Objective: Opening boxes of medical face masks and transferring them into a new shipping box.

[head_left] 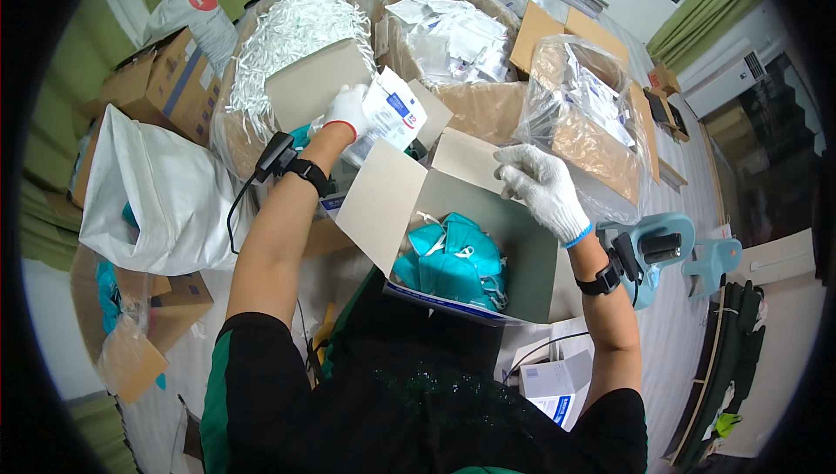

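Left hand (348,110) pinched a white packet (394,114); right hand (542,185), fingers curled, gripped the flap of the box (522,247) of teal masks (453,256); best keep that flap wide

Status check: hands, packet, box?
Left hand grips white packet. Right hand holds flap of open box. Teal masks inside; nothing blocking.

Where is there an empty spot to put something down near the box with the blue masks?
Bare tabletop shows right of the open box, beyond the tape dispenser. Inside the box, the grey floor right of the teal masks is free. Behind, bagged cartons crowd together; the left hand holds a white packet.
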Demonstrator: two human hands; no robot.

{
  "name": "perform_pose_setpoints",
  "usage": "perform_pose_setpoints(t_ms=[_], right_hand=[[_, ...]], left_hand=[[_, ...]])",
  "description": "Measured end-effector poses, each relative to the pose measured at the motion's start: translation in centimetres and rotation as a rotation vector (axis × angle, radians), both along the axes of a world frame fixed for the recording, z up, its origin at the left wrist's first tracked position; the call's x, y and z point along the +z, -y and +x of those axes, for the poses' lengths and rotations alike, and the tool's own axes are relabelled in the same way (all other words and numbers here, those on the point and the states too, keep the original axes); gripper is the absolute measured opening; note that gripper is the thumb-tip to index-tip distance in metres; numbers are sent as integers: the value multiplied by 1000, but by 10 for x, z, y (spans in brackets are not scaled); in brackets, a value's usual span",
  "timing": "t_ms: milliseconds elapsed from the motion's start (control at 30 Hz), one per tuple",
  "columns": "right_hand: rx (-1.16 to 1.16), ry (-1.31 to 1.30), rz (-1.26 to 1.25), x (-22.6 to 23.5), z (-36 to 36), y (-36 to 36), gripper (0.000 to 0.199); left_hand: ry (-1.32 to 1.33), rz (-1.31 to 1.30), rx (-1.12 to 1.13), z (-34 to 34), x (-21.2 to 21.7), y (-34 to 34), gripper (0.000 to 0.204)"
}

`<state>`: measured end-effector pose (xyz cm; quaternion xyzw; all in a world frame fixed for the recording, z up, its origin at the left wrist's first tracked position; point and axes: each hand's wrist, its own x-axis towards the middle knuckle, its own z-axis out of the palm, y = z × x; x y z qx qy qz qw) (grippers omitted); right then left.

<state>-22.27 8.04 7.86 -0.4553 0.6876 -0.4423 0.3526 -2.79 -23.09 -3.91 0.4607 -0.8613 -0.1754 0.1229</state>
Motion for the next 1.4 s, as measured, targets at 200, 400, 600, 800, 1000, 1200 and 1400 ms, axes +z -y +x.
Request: perform_pose_setpoints(t_ms=[200, 400, 600, 800, 1000, 1200, 1400], right_hand=[[-7, 17, 50, -12, -4, 2, 24], [18, -3, 61, -14, -1, 11, 25], [58, -26, 77, -19, 0, 17, 24], [33, -1, 80, -28, -5, 15, 24], [46, -9, 46, -25, 2, 20, 25], [-68, -281, -152, -14, -15, 25, 40], [-172, -644, -575, 33, 1, 51, 69]], left_hand=[[-87, -123, 5, 3, -23, -9, 74], [-109, -229, 38, 1, -29, -23, 48], [-83, -212, 46, 12, -46, -17, 54], [-73, 36, 189, -6, -31, -23, 81], [-290, -270, 109, 5, -78, 1, 74], [-397, -385, -105, 11, 6, -16, 32], [-513, -367, -412, 27, 128, -59, 29]])
